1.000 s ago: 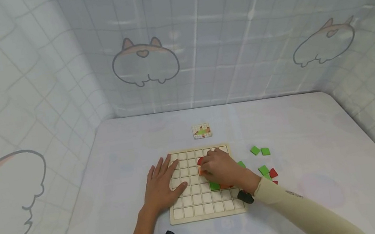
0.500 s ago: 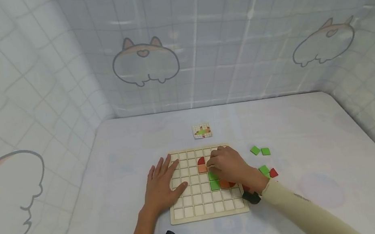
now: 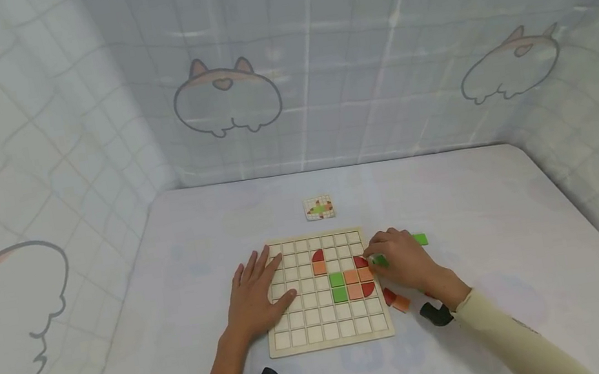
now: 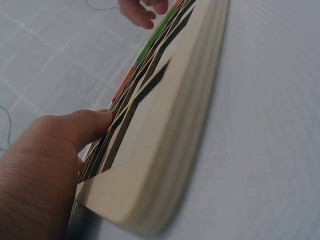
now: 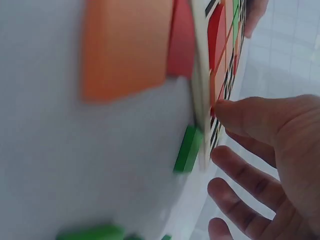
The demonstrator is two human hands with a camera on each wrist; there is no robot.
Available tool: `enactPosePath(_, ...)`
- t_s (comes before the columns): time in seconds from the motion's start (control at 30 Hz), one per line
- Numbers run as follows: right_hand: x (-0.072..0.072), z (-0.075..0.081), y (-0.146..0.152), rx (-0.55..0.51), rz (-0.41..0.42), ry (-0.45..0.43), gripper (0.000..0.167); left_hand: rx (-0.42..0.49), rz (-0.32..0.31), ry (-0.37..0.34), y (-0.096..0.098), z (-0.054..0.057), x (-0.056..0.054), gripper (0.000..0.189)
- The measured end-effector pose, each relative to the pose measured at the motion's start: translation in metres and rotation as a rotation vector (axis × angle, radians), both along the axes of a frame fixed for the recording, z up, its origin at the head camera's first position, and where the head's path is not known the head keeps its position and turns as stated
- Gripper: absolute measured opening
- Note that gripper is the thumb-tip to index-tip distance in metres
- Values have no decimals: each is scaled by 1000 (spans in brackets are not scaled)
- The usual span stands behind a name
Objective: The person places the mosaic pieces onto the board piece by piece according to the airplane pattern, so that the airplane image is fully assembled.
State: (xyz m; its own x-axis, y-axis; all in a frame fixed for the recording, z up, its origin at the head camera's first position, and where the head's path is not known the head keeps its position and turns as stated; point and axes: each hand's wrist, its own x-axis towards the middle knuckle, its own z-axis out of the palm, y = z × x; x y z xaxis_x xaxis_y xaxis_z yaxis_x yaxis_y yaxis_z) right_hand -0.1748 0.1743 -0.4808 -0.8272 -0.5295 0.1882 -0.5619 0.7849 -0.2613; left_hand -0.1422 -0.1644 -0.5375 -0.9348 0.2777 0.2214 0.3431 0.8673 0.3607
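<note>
A square wooden grid board (image 3: 304, 304) lies on the table. My left hand (image 3: 257, 301) rests on its left side with fingers spread, the thumb (image 4: 95, 125) reaching over the grid in the left wrist view. My right hand (image 3: 405, 258) is at the board's right edge, fingers loosely bent. In the right wrist view its thumb (image 5: 245, 115) is right at the tiles by the edge, and nothing shows between the fingers. Set in the grid are a red quarter-round tile (image 3: 317, 255) above an orange tile (image 3: 320, 267), green tiles (image 3: 339, 294), more orange tiles (image 3: 351, 277) and red quarter-rounds (image 3: 368, 289).
Behind the board lies a small pattern card (image 3: 318, 207). Loose on the table to the right are an orange tile (image 3: 401, 304), a red piece (image 3: 389, 295) and green tiles (image 3: 420, 239), some partly covered by my right hand. Fabric walls (image 3: 258, 108) enclose the table.
My right hand has moved right, off the orange tile under the red quarter-round, to the board's right edge. Tiles it covered now show. My left hand stays put.
</note>
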Motion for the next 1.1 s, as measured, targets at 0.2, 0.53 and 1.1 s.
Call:
enactPosePath(0.2,4,2,17,15,25,-59,20,-1,6,1,1,-2,0,78)
enactPosePath(0.53,3,-3,24,35,82,-22,21,9,5,1,0,0,1,77)
enactPosePath(1.1,-5,1,-38,-100,280,108,11,6,1,-4,-1,1,1,78)
